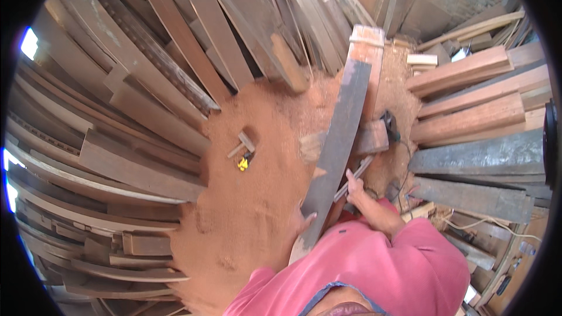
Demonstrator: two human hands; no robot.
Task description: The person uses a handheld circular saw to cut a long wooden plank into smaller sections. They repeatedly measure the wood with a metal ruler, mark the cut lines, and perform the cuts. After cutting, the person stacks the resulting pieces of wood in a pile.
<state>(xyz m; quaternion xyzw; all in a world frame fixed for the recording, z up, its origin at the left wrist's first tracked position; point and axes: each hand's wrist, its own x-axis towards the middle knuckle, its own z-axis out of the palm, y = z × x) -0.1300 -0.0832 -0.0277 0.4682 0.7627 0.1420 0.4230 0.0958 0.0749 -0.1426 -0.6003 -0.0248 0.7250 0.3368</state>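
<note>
A long board with a dark grey face (336, 146) runs diagonally from my body toward a reddish beam (374, 47) at the top. My left hand (306, 222) grips the board's left edge near its lower end, with some fingers hidden. On the right side of the board, my right hand (354, 188) holds a narrow grey strip (364, 165) lying alongside it, index finger raised along the strip. A short wooden block (372, 137) crosses beneath the board. A dark tool (389, 126) with a cord sits just beyond the block, partly hidden.
Stacked planks (140, 181) line the left and back. Reddish timbers (462, 114) and grey beams (480, 152) lie at the right, with loose cables (492, 220). On the sawdust floor (246, 228) sit small offcuts (245, 141) and a small yellow object (243, 162).
</note>
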